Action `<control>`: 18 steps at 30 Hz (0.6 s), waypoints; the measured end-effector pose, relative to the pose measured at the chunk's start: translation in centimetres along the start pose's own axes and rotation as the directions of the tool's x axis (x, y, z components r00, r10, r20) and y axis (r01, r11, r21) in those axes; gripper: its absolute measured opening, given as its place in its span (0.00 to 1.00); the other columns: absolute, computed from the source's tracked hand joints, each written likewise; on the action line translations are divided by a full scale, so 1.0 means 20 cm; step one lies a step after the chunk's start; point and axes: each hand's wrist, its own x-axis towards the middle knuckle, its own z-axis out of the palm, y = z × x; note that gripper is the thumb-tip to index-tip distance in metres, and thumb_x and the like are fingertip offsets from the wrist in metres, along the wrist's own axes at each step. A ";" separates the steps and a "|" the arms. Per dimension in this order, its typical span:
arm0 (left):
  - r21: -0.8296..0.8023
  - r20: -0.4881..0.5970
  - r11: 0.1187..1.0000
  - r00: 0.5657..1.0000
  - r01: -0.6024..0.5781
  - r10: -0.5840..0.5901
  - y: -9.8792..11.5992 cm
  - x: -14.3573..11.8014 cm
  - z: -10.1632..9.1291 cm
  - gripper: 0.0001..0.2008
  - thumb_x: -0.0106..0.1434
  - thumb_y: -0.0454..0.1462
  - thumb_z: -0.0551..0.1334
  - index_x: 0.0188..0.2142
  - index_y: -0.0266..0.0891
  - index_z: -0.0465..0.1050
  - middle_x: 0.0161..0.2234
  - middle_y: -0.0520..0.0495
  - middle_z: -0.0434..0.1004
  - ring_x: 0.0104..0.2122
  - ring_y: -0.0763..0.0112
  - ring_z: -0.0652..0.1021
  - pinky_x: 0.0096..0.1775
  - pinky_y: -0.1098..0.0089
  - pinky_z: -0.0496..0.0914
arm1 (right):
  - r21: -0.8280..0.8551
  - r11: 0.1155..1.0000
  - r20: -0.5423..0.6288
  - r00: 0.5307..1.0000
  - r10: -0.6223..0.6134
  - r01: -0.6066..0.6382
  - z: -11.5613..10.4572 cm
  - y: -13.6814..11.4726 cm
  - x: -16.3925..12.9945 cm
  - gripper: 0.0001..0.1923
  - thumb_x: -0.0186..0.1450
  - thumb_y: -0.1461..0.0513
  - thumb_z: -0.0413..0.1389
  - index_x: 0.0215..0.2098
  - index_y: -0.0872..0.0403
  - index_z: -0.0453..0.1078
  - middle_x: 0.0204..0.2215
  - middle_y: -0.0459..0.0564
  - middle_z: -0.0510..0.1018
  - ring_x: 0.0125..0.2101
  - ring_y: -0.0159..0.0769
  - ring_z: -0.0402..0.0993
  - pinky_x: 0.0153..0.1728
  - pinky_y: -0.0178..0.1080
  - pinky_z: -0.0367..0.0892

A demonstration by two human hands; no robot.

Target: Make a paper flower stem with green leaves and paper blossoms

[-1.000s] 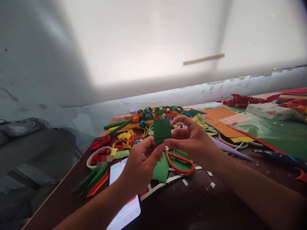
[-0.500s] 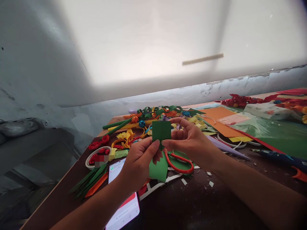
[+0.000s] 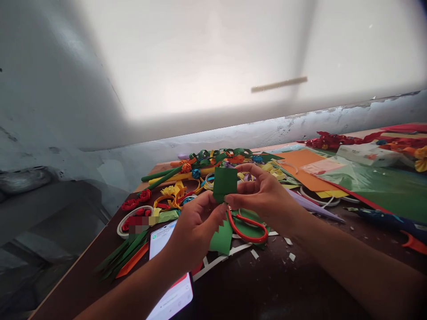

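Surface [image 3: 320,284]: dark brown, strewn with white paper scraps and coloured craft pieces.
Green sheet [image 3: 393,189]: flat on the surface, well right of the scissors, under clear wrap, beside an orange sheet [image 3: 302,166].
Phone [image 3: 168,271]: screen lit, lying left of the scissors, partly under the left forearm.
Left hand [image 3: 195,229]: raised above the phone's far end; grip pinching the lower left corner of the green paper square between thumb and fingers.
Right hand [image 3: 267,198]: above the scissors; grip pinching the square's right edge, fingers curled over its top corner.
Scissors [image 3: 248,226]: red-handled, lying on green paper just below the right hand.
Green paper square [image 3: 225,183]: held upright off the surface between both hands, just above the scissors.
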 end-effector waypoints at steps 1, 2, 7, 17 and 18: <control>-0.003 -0.006 1.000 1.000 0.010 -0.010 0.00 0.00 0.00 0.08 0.67 0.40 0.63 0.35 0.36 0.72 0.25 0.55 0.68 0.25 0.77 0.66 0.29 0.75 0.64 | 0.008 1.000 -0.002 1.000 0.001 -0.001 0.00 0.00 0.00 0.35 0.46 0.67 0.74 0.48 0.49 0.65 0.24 0.41 0.82 0.23 0.30 0.76 0.27 0.32 0.67; -0.009 -0.014 1.000 1.000 0.020 -0.021 -0.01 0.00 -0.01 0.08 0.67 0.40 0.63 0.35 0.36 0.72 0.25 0.54 0.68 0.25 0.77 0.66 0.29 0.74 0.64 | 0.016 1.000 -0.005 1.000 0.003 -0.003 0.00 0.00 0.00 0.36 0.46 0.67 0.74 0.48 0.49 0.65 0.24 0.40 0.82 0.23 0.30 0.76 0.27 0.32 0.68; -0.084 -0.008 0.996 0.999 0.040 -0.040 -0.02 0.01 -0.02 0.09 0.66 0.40 0.62 0.34 0.35 0.71 0.24 0.52 0.69 0.25 0.75 0.68 0.28 0.73 0.65 | 0.030 1.000 -0.015 1.000 -0.008 0.009 -0.01 0.00 0.01 0.35 0.47 0.69 0.73 0.49 0.49 0.66 0.23 0.39 0.81 0.25 0.31 0.78 0.29 0.33 0.70; -0.023 0.001 0.999 1.000 0.027 -0.027 -0.01 0.00 -0.01 0.09 0.67 0.41 0.62 0.35 0.36 0.72 0.25 0.53 0.68 0.25 0.75 0.66 0.29 0.73 0.64 | 0.010 1.000 -0.039 0.999 -0.027 0.028 0.01 0.01 0.00 0.34 0.45 0.68 0.74 0.46 0.49 0.65 0.21 0.39 0.80 0.23 0.32 0.77 0.28 0.33 0.70; -0.009 0.000 1.000 1.000 0.023 -0.023 -0.01 0.00 -0.01 0.09 0.67 0.41 0.62 0.35 0.37 0.72 0.25 0.53 0.68 0.26 0.75 0.66 0.29 0.73 0.64 | 0.010 1.000 -0.038 0.999 -0.027 0.028 0.02 0.01 0.00 0.34 0.45 0.68 0.74 0.46 0.49 0.65 0.21 0.38 0.80 0.23 0.32 0.76 0.28 0.33 0.70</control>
